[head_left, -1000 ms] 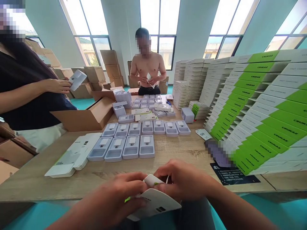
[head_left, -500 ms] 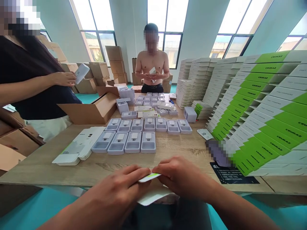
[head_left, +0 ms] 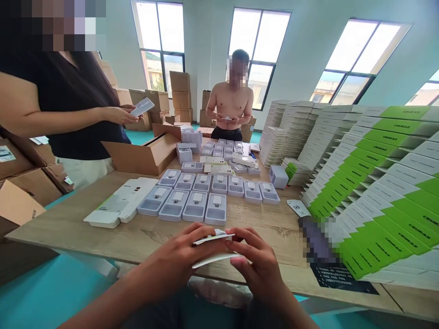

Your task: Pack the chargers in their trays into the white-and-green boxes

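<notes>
A white carton with green print [head_left: 216, 261] is between my hands above the table's front edge, its upper and lower panels apart at the side facing me. My left hand [head_left: 185, 251] grips it from the left, with fingers over the upper panel and some between the panels. My right hand [head_left: 255, 256] holds the right end, fingertips on the upper panel and thumb by the lower one. Just beyond are rows of pale plastic trays [head_left: 171, 212], each with a small white plug-like piece. Flat unfolded cartons [head_left: 118, 201] lie to the left of them.
Tall stacks of white and green boxes [head_left: 377, 196] line the table's right side. A black printed sheet [head_left: 346, 278] lies near the front edge. An open brown cardboard box [head_left: 137, 157] stands at left. Two people stand across and to the left, each holding a pale item.
My right-hand fingers have spread from a tight pinch to a looser hold at the carton's end. The view has shifted; the person across has lowered their hands.
</notes>
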{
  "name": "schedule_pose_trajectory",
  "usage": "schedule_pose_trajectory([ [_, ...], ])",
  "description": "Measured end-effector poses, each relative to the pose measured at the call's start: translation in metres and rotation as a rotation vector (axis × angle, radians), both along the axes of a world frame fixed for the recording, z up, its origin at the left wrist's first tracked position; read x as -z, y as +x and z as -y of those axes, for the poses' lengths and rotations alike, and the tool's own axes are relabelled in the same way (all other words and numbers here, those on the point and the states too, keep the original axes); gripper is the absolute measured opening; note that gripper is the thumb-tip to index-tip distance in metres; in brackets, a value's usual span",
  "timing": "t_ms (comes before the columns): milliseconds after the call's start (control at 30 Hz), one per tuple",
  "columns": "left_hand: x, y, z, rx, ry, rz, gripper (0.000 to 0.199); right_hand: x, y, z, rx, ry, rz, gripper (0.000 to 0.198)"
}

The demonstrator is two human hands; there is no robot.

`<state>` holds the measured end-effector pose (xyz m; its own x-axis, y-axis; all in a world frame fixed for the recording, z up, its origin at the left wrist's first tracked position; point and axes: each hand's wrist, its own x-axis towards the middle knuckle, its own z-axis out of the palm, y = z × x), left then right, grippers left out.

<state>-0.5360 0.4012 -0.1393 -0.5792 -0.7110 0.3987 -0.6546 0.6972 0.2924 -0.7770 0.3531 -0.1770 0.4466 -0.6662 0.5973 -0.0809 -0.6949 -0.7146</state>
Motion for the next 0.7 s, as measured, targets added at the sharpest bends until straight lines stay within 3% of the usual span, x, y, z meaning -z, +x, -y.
schedule_pose_trajectory([
  [33,0.006,0.001,0.001,-0.02,-0.016,-0.014,0.071,-0.004,0.003,-0.002,0.019,0.114,0.023,0.016],
  [100,0.017,0.003,0.004,-0.064,-0.05,-0.066,0.056,-0.011,0.009,-0.006,0.059,0.312,0.059,0.02],
  [233,0.034,0.003,0.005,-0.129,-0.163,-0.139,0.025,-0.012,0.02,-0.013,0.151,0.506,0.119,0.034],
  [433,0.05,-0.004,0.001,-0.114,-0.371,-0.138,0.031,-0.003,0.037,-0.019,0.294,0.701,0.311,0.038],
  [567,0.052,-0.006,-0.002,-0.141,-0.342,-0.218,0.03,0.004,0.039,-0.019,0.327,0.618,0.287,0.029],
  [633,0.051,-0.007,-0.004,-0.162,-0.329,-0.238,0.029,0.011,0.033,-0.017,0.313,0.427,0.289,0.009],
  [700,0.052,-0.007,-0.005,-0.182,-0.329,-0.24,0.029,0.017,0.025,-0.014,0.241,0.18,0.212,0.024],
])
